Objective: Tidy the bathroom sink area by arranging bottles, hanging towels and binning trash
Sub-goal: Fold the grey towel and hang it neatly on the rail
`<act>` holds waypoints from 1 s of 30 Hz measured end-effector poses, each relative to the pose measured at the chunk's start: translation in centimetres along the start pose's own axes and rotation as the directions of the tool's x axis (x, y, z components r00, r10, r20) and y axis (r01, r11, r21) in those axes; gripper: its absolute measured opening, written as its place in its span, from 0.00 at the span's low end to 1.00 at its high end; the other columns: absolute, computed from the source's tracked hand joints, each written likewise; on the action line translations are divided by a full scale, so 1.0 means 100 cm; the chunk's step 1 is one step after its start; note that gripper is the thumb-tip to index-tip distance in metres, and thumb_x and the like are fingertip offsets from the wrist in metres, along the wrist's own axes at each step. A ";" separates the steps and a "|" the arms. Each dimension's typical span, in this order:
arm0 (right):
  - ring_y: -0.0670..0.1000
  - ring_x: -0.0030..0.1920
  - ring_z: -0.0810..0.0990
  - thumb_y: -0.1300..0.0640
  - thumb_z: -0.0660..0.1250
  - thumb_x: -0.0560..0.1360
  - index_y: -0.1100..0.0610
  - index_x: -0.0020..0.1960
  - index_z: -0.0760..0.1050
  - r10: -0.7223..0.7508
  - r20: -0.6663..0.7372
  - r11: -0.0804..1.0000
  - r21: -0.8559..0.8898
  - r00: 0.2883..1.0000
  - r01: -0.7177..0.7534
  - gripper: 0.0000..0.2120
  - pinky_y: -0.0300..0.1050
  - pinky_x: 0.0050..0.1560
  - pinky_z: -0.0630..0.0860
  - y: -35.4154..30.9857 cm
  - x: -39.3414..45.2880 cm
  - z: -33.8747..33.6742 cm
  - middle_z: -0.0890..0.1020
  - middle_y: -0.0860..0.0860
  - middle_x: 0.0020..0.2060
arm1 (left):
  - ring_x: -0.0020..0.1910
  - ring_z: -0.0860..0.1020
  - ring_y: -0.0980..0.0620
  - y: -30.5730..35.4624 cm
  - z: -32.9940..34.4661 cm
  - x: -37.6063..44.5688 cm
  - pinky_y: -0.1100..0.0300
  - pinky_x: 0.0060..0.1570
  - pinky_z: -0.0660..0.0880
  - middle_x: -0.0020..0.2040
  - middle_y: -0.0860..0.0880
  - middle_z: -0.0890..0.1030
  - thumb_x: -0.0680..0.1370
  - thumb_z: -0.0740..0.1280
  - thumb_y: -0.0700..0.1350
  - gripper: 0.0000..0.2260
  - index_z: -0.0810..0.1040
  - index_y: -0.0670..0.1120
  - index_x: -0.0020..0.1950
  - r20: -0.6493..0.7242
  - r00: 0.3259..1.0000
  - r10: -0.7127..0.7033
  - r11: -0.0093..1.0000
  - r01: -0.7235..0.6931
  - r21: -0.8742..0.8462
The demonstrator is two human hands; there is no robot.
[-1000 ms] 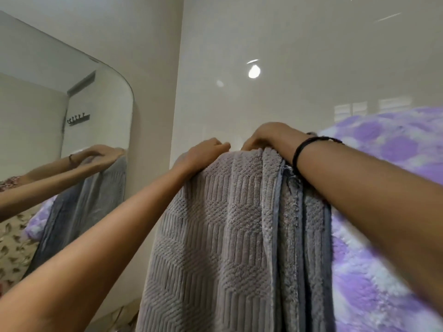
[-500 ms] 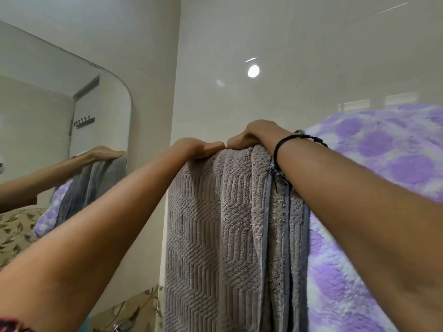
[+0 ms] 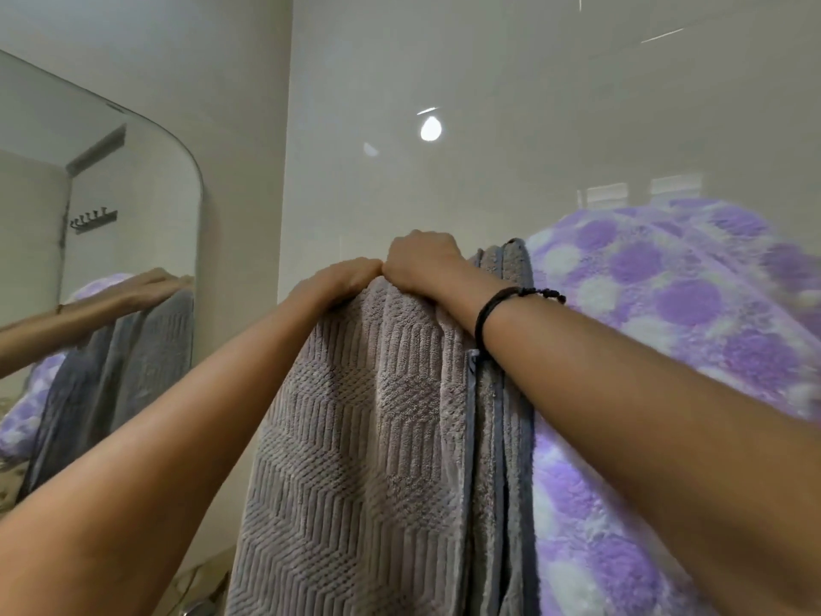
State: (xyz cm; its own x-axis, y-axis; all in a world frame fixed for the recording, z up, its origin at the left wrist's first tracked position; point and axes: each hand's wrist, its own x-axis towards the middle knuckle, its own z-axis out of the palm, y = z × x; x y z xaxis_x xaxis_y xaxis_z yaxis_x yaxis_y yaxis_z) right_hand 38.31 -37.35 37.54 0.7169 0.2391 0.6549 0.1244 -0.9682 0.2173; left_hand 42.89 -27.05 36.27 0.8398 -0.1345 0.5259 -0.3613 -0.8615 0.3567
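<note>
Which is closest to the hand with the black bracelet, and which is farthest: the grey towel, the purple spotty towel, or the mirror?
From the right hand:
1. Grey towel, directly under it; the hand rests on its top edge.
2. Purple spotty towel, hanging just to the right.
3. Mirror, far off on the left wall.

left hand [image 3: 340,280] raised, curled | right hand [image 3: 422,260] raised, curled | hands touching

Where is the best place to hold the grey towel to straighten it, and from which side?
Probably the top fold of the grey towel, from the front and above. It drapes over a hidden support there, so both the left hand and right hand can pinch that ridge. The purple spotted towel crowds its right side.
</note>
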 end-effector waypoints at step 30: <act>0.61 0.69 0.69 0.63 0.61 0.69 0.69 0.71 0.62 0.194 -0.591 0.972 0.005 0.783 -0.236 0.31 0.59 0.71 0.61 0.027 -0.200 0.032 0.69 0.64 0.68 | 0.68 0.67 0.45 0.048 0.026 -0.097 0.50 0.58 0.73 0.73 0.49 0.64 0.66 0.62 0.37 0.39 0.54 0.56 0.75 -0.232 0.748 0.622 0.781 -0.612 0.125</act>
State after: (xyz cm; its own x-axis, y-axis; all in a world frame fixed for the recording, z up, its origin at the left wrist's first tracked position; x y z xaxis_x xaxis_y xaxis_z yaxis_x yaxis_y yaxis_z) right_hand 26.55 -45.00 22.72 0.1800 0.0438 0.9827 -0.0453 -0.9976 0.0527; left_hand 34.02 -31.17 30.89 0.3092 -0.5233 0.7941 -0.7454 -0.6519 -0.1393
